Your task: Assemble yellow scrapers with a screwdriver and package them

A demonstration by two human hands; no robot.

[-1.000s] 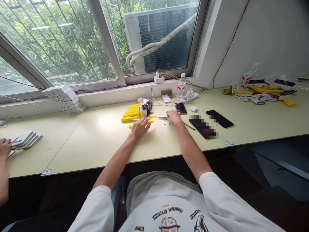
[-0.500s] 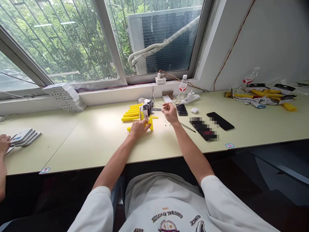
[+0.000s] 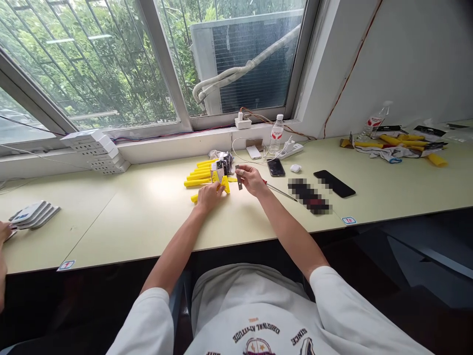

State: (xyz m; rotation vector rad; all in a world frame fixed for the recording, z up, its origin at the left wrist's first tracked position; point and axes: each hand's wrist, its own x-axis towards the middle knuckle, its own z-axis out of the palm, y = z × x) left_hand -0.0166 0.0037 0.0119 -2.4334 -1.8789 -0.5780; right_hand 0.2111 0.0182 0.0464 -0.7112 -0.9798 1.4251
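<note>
The left hand (image 3: 209, 196) has its grip closed around a yellow tool (image 3: 225, 184), flared end uncovered. The right hand (image 3: 252, 180) pinches a thin metal strip (image 3: 239, 181) near it. Both reach forward over the surface (image 3: 148, 222); yellow handles (image 3: 197, 181) lie beyond the left, a screwdriver (image 3: 283, 191) beside the right wrist.

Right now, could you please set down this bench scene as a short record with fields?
Left hand: holding a yellow tool
Right hand: holding a dark flat strip
Beyond left hand: row of yellow-handled tools
Right of right hand: slim rod-like tool, lying on the table
Further back: phone, small white case, labelled bottle
Far left: another person's hand beside a stack of flat pale items
</note>
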